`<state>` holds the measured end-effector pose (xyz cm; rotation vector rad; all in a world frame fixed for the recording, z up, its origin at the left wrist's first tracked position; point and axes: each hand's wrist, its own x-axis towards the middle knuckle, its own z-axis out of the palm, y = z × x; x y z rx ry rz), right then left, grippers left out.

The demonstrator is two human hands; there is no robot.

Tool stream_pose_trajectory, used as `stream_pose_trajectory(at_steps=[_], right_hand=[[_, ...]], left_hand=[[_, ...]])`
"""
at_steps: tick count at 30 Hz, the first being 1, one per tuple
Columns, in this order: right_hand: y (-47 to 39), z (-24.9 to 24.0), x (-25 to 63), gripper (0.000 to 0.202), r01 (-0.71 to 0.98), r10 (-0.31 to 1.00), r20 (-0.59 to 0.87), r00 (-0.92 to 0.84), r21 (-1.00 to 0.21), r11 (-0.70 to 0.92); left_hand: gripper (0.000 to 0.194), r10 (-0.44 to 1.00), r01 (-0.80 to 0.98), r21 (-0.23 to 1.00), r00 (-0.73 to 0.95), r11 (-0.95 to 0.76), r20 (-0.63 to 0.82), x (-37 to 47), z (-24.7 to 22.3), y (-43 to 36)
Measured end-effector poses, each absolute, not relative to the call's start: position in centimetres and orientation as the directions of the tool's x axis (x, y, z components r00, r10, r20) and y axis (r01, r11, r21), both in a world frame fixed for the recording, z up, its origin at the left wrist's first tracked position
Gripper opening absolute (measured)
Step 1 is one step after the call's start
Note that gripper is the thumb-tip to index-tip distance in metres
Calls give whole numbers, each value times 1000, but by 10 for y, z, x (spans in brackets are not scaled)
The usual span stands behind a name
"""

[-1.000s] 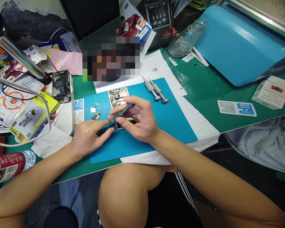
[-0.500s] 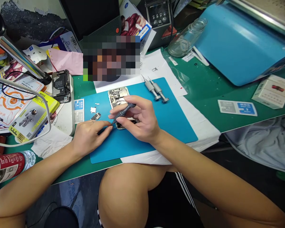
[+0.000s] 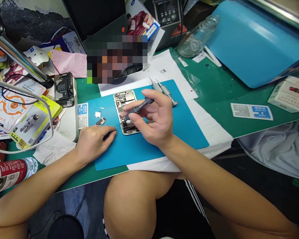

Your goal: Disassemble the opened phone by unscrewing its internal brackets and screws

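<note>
One opened, white-rimmed rectangular phone [image 3: 126, 97] is lying on a blue mat [image 3: 186, 129]; right hand [image 3: 156, 122] is gripping a slim dark-grey screwdriver [image 3: 139, 108] over it, best steadied nearer upright; left hand [image 3: 93, 142] is resting left of the phone, whether pinching anything I cannot tell.

On the mat [image 3: 184, 132] on my tabletop [image 3: 219, 103] lies the phone [image 3: 127, 96]: small parts [image 3: 98, 114] to its left, two screwdrivers [image 3: 165, 90] to its right, paper [image 3: 156, 71] behind it.
</note>
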<state>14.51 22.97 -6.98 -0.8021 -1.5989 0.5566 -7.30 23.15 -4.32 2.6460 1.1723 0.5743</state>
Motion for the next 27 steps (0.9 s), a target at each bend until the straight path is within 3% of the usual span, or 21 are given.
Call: stream_pose_trajectory(at_steps=[10, 18, 21, 27], right_hand=[[228, -69, 144, 46, 199, 813, 582, 17, -799, 568], [227, -63, 145, 55, 260, 814, 577, 64, -797, 545], [223, -55, 156, 41, 360, 774, 632, 33, -730, 581], [223, -34, 208, 27, 605, 705, 678, -207, -478, 637]], left_hand=[[20, 761, 651, 394, 575, -649, 301, -74, -43, 230], [21, 742, 606, 429, 560, -671, 369, -74, -44, 230], [19, 662, 520, 411, 612, -749, 433, -74, -41, 229], [23, 344, 239, 273, 820, -932, 457, -74, -36, 230]])
